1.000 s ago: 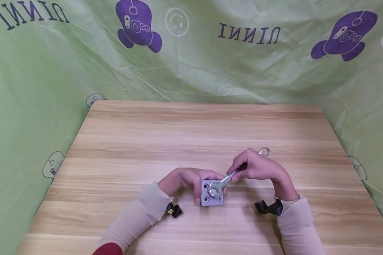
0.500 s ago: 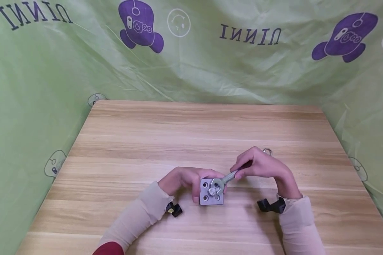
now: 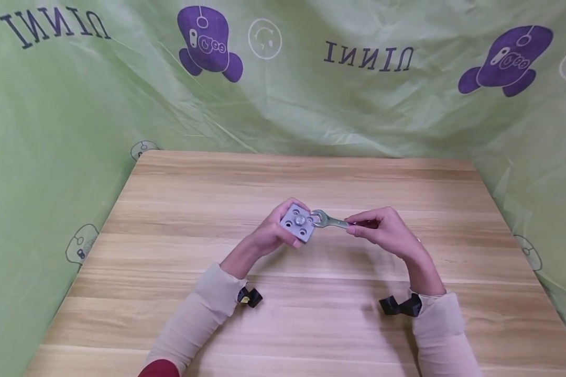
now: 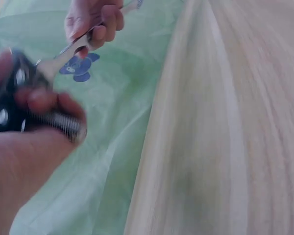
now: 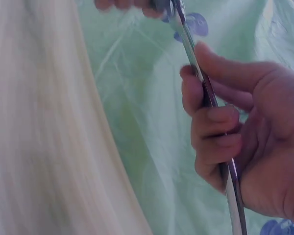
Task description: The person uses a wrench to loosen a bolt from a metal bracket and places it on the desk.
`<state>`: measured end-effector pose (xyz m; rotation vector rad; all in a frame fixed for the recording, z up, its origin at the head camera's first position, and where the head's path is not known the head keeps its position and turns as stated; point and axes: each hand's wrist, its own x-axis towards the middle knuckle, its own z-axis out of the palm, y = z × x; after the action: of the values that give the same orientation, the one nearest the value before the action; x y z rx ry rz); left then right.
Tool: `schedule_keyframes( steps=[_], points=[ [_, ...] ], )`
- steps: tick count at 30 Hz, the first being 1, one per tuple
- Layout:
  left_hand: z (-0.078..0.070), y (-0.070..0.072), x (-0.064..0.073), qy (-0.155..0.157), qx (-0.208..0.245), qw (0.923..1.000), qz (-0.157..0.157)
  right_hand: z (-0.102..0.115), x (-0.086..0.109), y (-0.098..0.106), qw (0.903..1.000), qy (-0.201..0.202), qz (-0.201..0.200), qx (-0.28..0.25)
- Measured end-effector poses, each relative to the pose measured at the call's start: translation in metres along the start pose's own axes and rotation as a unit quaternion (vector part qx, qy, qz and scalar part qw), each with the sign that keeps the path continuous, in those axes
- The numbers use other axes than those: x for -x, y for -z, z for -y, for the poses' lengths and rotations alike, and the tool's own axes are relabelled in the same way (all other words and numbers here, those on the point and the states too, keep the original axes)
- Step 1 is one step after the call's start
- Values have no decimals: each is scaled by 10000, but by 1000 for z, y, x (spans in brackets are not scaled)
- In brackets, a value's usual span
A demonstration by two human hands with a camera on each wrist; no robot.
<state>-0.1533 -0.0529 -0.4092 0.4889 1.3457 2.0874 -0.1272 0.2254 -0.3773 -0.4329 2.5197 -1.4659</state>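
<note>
Left hand grips plate; right hand pinches wrench, pointing left at bolt head — plate contact unclear.

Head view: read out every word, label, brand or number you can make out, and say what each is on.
"INNIU", twice, some letters seemingly flipped: on the green sheet.
Marks on the purple figures: too small to read, if letters at all.
Wrench and metal block: no readable text.
</note>
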Motion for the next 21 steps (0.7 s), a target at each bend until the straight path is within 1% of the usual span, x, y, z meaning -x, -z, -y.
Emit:
schedule_keyframes(
  steps=[2, 4, 6, 9, 12, 16, 19, 21],
  points=[
    [2, -2, -2, -288, -118, 9975, -634, 3, -2, -6, 9997, -241, -69, -73],
    [4, -5, -4, -552, -263, 9906, -1224, 6, -5, -12, 9990, -409, -119, -153],
    [6, -7, -6, -810, -467, 9805, -1731, 8, -7, -18, 9981, -542, -176, -219],
    [10, -10, -7, -1116, -874, 9625, -2315, 10, -10, -28, 9969, -662, -265, -341],
    [16, -13, -9, -1302, -1238, 9465, -2681, 11, -13, -39, 9960, -686, -340, -469],
    [24, -16, -11, -1353, -1658, 9259, -3114, 11, -14, -52, 9959, -646, -335, -546],
    [29, -19, -11, -1346, -1999, 9109, -3350, 11, -15, -61, 9965, -591, -333, -493],
    [31, -20, -10, -1366, -2183, 9036, -3422, 12, -15, -64, 9970, -542, -388, -389]
  ],
)
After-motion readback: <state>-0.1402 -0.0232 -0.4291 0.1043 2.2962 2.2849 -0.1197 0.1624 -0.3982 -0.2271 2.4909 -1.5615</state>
